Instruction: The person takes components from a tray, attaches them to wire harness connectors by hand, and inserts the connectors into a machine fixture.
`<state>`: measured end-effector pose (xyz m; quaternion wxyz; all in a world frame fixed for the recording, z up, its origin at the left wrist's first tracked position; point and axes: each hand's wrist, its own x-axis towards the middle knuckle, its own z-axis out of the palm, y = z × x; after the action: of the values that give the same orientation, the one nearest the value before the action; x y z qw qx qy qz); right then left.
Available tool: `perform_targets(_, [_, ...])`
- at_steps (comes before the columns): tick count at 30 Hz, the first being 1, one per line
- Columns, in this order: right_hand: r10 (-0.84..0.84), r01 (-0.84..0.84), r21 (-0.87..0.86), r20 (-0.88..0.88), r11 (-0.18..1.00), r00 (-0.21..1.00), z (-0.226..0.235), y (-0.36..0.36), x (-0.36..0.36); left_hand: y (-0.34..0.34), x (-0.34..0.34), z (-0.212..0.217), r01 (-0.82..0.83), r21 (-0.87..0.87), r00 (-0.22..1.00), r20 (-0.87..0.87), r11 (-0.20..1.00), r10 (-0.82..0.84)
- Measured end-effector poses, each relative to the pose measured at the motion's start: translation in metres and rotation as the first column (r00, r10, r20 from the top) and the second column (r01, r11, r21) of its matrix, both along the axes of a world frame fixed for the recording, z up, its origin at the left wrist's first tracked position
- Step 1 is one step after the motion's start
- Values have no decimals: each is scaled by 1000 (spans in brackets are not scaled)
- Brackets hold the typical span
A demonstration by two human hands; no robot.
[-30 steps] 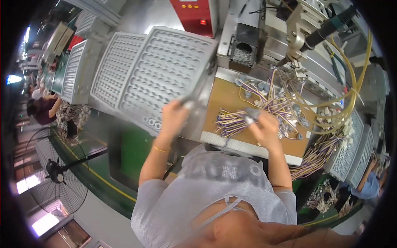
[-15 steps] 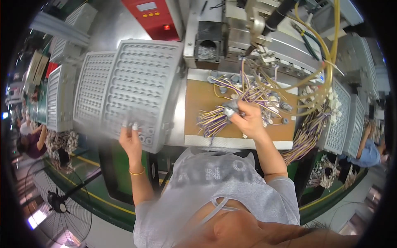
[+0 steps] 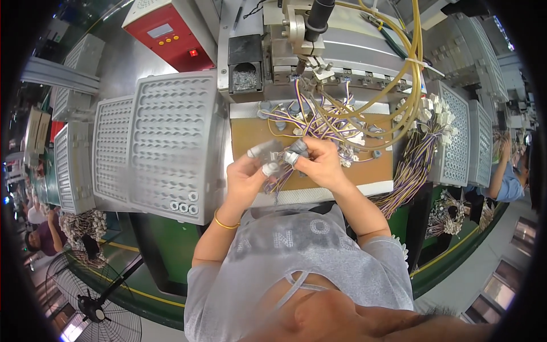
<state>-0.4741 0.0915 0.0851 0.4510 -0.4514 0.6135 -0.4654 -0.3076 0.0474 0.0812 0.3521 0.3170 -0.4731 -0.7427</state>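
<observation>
My right hand (image 3: 320, 164), with grey and white covers on its fingertips, is closed around a bundle of thin yellow and purple wires (image 3: 278, 183), whose ends hang below my left hand. My left hand (image 3: 248, 175) meets it from the left over the brown work board (image 3: 310, 180). Its covered thumb and forefinger curve together near a small whitish piece (image 3: 277, 155); blur hides what exactly they pinch. More wires with white and grey connectors (image 3: 342, 132) lie heaped just behind my hands. The grey moulded tray (image 3: 176, 122) left of them holds several white rings (image 3: 185, 206) in its near corner.
Behind the board stands a metal machine (image 3: 307, 62) with looping yellowish hoses (image 3: 419, 51). A red control box (image 3: 174, 40) is at the back left. A large wire bundle (image 3: 410, 171) hangs at the right, beside more trays (image 3: 453, 137). Co-workers sit at both sides.
My left hand has moved right, from the tray's near corner to my right hand. My right hand still grips the wires. The whole view has shifted.
</observation>
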Motion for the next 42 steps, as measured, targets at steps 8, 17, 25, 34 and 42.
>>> perform_targets(8, [44, -49, -85, -54, 995, 998, -6, 5, -5, 4, -7, 6, -35, -431, 991, 103, 902, 88])
perform_targets(17, [123, -122, -20, 6, 992, 992, 9, 5, -4, -2, -12, -3, -15, 111, 995, 99, 994, 4])
perform_targets(25, [90, -110, 116, 164, 987, 982, 10, 4, -23, 1, -39, 0, 149, 307, 939, -341, 940, -37])
perform_targets(34, [-635, 766, -195, 455, 613, 624, -15, 9, -124, 8, -44, -67, 311, -881, 844, 429, 356, 323])
perform_targets(42, [-613, 758, -247, 464, 604, 640, -26, -26, -116, 8, -39, -36, 358, -814, 807, 517, 458, 287])
